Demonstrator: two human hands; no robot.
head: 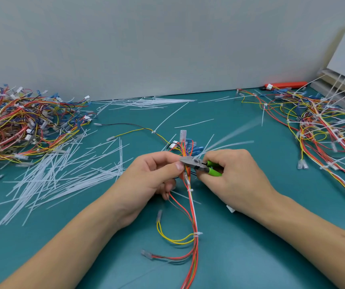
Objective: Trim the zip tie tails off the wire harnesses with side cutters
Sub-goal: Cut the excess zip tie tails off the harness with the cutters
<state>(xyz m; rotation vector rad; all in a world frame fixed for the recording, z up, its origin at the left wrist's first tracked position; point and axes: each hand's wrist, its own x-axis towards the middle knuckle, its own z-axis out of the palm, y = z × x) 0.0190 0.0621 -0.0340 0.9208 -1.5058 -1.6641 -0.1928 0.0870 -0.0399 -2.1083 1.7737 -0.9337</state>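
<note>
hands: 2 [152, 176] | side cutters: 1 [198, 164] | harness piles: 2 [21, 124] | orange tool: 1 [286, 84]

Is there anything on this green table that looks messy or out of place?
Yes. Many cut translucent white zip tie tails lie scattered loose on the green table, left of the left hand, unswept. More lie near the grey wall.
</note>
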